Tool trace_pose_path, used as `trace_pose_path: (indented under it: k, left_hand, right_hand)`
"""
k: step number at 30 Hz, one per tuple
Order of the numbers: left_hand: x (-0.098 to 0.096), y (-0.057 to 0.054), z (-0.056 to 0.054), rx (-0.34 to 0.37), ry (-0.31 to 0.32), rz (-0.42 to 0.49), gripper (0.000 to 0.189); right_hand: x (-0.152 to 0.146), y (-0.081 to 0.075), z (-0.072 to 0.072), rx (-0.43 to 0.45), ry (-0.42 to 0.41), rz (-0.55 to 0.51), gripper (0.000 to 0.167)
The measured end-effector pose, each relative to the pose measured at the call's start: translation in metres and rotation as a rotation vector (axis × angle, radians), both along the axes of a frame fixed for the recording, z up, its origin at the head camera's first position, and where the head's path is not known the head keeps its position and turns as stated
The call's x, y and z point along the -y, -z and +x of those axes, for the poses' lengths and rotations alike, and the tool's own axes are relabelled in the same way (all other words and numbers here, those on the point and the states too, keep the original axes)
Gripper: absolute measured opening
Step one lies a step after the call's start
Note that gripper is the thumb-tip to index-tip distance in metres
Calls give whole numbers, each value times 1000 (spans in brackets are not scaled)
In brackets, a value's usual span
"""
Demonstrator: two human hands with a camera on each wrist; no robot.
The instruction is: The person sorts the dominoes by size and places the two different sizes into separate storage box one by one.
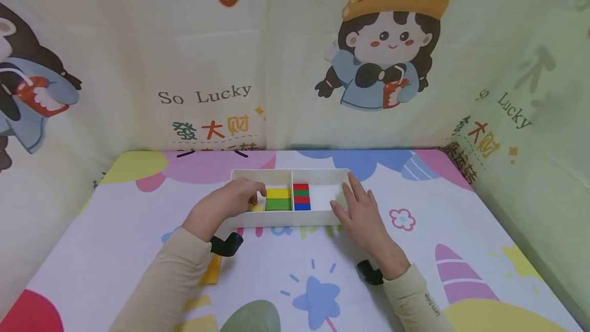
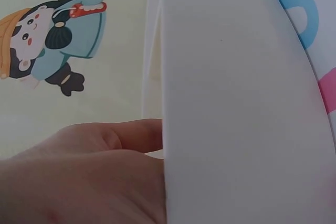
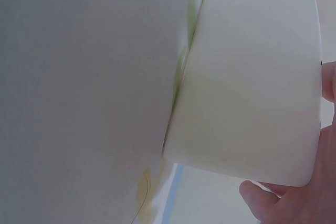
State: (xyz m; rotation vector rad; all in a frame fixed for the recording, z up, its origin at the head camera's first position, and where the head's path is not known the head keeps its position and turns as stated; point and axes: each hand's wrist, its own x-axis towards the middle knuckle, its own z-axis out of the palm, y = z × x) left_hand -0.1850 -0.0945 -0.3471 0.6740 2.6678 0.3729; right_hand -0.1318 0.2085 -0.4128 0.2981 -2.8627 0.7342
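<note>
A white two-compartment box (image 1: 276, 219) stands on the table. My left hand (image 1: 235, 200) reaches into its left compartment with bent fingers, over a pale yellow block (image 1: 256, 208). The front wall hides those fingertips in the left wrist view, so whether they pinch the block cannot be told. Beside it lie a yellow block (image 1: 278, 193) and a green block (image 1: 278, 204). In the right compartment, a column of small red, green and blue blocks (image 1: 301, 197) sits against the divider. My right hand (image 1: 364, 219) rests at the box's right end, fingers spread and fairly straight, thumb over the front rim.
A patterned cloth (image 1: 313, 255) with printed shapes covers the table. Printed curtains (image 1: 295, 55) hang behind it and at both sides. Black wrist mounts (image 1: 227, 245) sit below both hands. An orange-yellow shape (image 1: 212, 269) shows beside the left sleeve.
</note>
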Motion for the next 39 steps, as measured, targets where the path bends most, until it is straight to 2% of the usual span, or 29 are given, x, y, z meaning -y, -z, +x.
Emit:
trace_pose_path:
  k: [12, 23, 27, 31, 39]
  left_hand:
    - [-9, 3, -6, 34, -19, -64, 29]
    - [-12, 6, -5, 46, -42, 7, 42]
    - [-12, 5, -4, 14, -19, 54, 40]
    - [-7, 2, 1, -36, 15, 115, 35]
    - [8, -4, 26, -258, 110, 253, 28]
  right_hand:
    - [-1, 1, 0, -7, -4, 11, 69]
    - [-2, 0, 2, -9, -13, 2, 68]
    - [-3, 0, 1, -19, -15, 0, 67]
    - [-3, 1, 1, -15, -14, -5, 67]
    - [-3, 0, 2, -6, -14, 1, 68]
